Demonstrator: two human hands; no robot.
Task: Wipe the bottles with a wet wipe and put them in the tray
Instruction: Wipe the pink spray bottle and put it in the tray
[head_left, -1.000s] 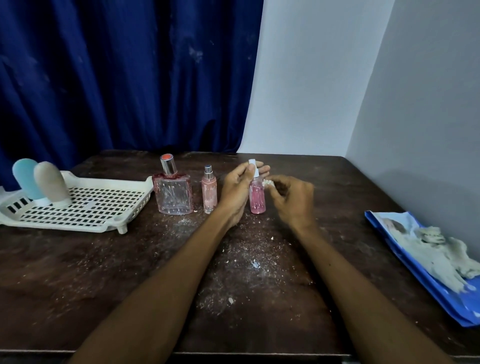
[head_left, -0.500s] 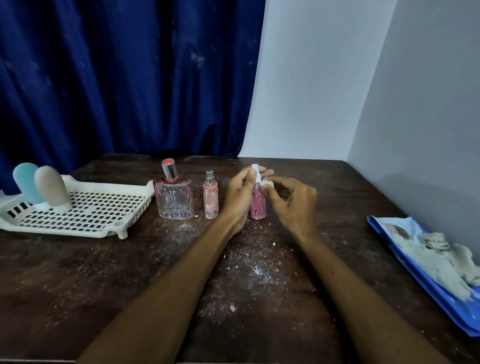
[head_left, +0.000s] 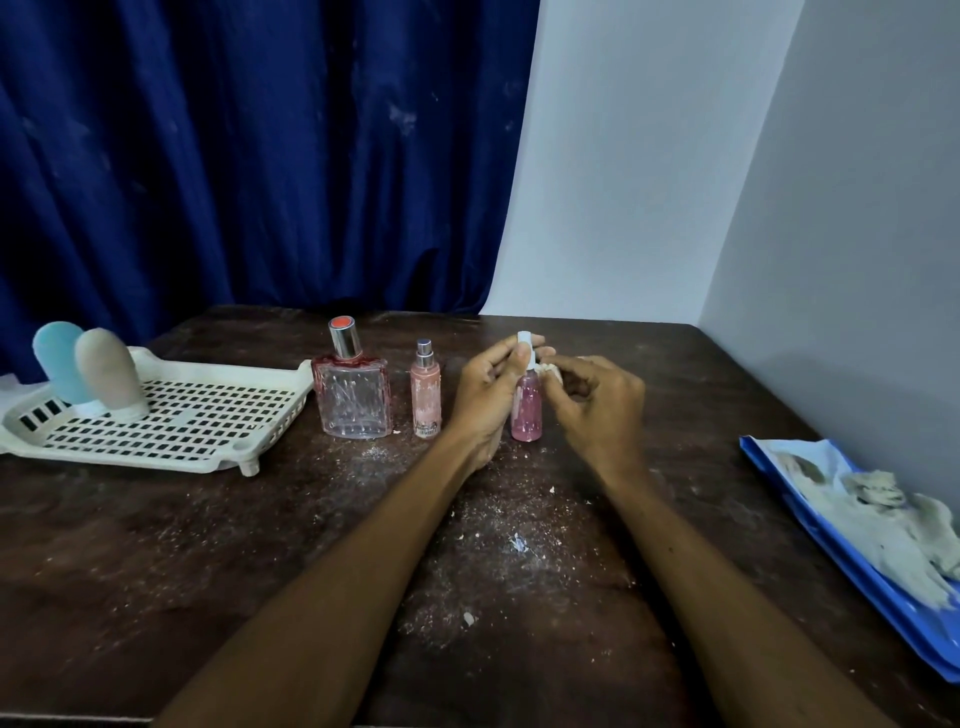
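Left hand (head_left: 488, 395) pinches slim pink bottle (head_left: 526, 410); right hand (head_left: 597, 405) pinches crumpled wipe (head_left: 550, 370).

Tray (head_left: 156, 460) set at table's (head_left: 182, 571) left, two tubes (head_left: 106, 374) stood in it, wide bottle (head_left: 353, 400) just right, slim bottle (head_left: 427, 395) next, third bottle (head_left: 526, 410) beyond, pack (head_left: 844, 543) at right edge.

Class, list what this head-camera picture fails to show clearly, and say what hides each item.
1. Head view: small pink spray bottle, neck covered by left hand.
2. Crumpled white wipe, mostly inside right hand.
3. Flat blue packet, cut off by the right edge.
4. Slim peach spray bottle, label print too small.
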